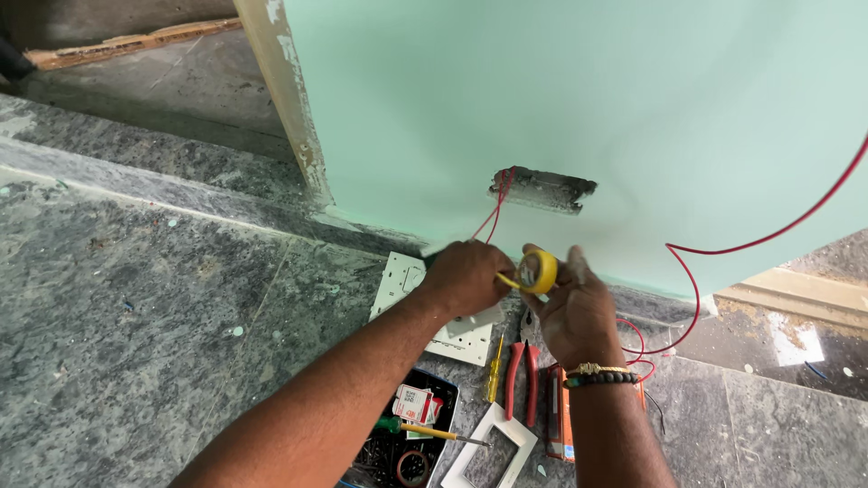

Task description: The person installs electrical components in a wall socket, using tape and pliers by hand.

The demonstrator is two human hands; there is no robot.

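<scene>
Both forearms reach far toward the pale green wall point(561, 99), hands meeting low before it. The right hand point(579, 312) has its grip closed on a yellow roll of insulating tape point(540, 270), thumb up. The left hand point(467, 276) pinches the tape's end at thin red wires point(493, 217) hanging from the wall's rectangular cut-out point(547, 190).

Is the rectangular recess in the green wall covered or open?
Open. The rectangular wall recess has no cover; its grey inside shows, thin red wires run out of it, and a white switch plate lies on the floor.
</scene>
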